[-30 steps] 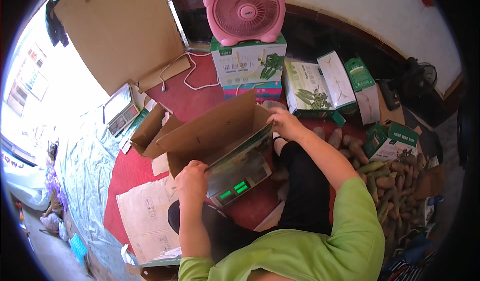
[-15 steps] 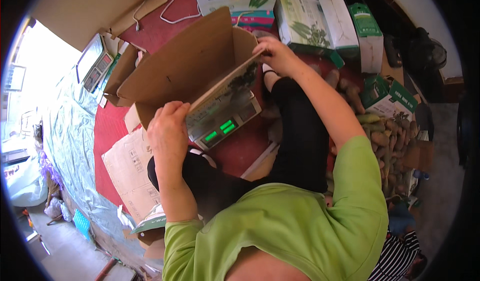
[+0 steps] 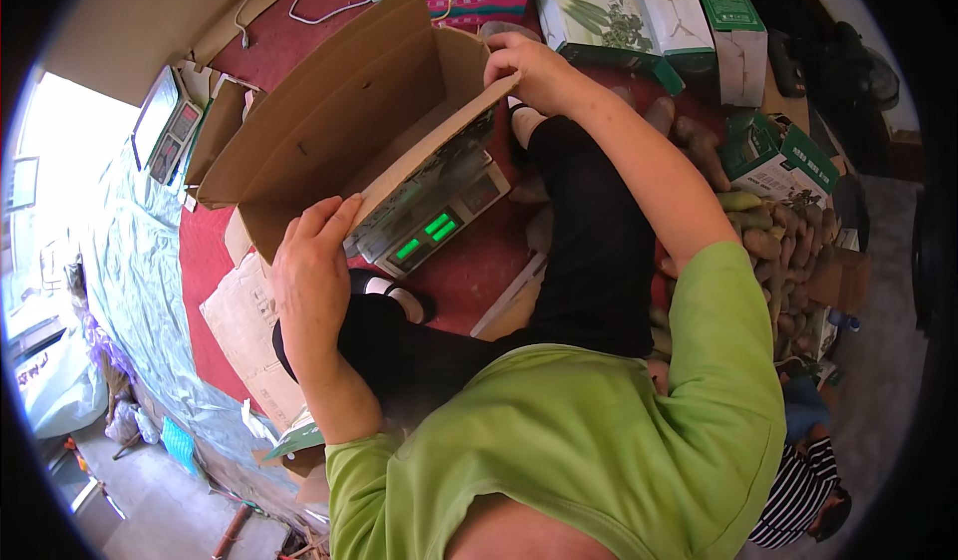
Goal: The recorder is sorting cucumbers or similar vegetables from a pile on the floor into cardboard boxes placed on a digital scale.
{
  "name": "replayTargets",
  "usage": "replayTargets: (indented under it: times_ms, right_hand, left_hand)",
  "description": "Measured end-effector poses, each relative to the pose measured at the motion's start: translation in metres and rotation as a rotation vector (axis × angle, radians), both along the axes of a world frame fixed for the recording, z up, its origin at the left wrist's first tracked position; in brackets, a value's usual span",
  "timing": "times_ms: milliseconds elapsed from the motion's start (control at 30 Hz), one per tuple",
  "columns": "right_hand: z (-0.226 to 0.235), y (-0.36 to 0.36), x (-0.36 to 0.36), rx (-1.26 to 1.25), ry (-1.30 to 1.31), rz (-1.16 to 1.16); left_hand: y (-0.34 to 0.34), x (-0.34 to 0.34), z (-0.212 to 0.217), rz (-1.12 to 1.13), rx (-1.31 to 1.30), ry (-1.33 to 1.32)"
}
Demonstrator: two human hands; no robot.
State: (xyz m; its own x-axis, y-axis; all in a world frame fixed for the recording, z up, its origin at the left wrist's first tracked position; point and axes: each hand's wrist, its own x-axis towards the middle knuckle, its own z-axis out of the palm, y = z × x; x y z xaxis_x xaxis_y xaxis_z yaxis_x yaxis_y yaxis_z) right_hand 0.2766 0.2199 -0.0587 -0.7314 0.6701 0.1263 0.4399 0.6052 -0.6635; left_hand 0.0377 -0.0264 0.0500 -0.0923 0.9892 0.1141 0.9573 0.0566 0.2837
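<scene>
A brown cardboard box point(image 3: 334, 116), its top open, sits at or on a digital scale point(image 3: 467, 209) with lit green digits. The box's inside shows no contents from here. My left hand point(image 3: 311, 266) is closed over the near wall's left end, thumb along the edge. At the right end of that wall, my right hand point(image 3: 529, 69) pinches the edge by the corner. The near wall leans toward me and covers much of the scale.
A second scale point(image 3: 176, 131) stands at the left. Printed cartons point(image 3: 599, 21) line the far side. Root vegetables point(image 3: 788, 251) are heaped at my right beside a green-and-white box point(image 3: 783, 161). Flattened cardboard point(image 3: 249, 325) lies left of my legs. Another person point(image 3: 803, 470) is at the lower right.
The view has shifted slightly, so the box, scale and surroundings sit a little higher and further left. Both hands keep their hold on the box. More of my left foot shows.
</scene>
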Motion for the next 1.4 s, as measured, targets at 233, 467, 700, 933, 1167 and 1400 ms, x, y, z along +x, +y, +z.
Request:
replayTargets:
  times_ms: [233,467,700,933,1167,1400]
  right_hand:
    - [0.005,-0.001,0.004,-0.061,0.055,0.02]
    - [0.002,0.006,0.016,0.04,0.055,0.03]
    - [0.016,0.005,0.017,-0.077,0.267,-0.282]
    - [0.032,0.009,0.083,-0.084,0.202,-0.289]
    - [-0.117,-0.048,0.225,-0.38,0.058,-0.703]
    - [-0.217,-0.174,0.265,-0.868,-0.202,-0.954]
  left_hand:
    - [0.0,0.008,0.001,-0.03,-0.108,-0.065]
    - [0.004,0.018,0.0,-0.067,-0.149,-0.163]
    - [-0.001,-0.005,0.006,-0.133,-0.283,-0.607]
    - [-0.006,-0.019,-0.001,-0.144,-0.252,-0.611]
    - [0.011,0.015,0.0,-0.142,-0.263,-0.302]
    - [0.019,0.029,-0.006,-0.115,-0.216,-0.118]
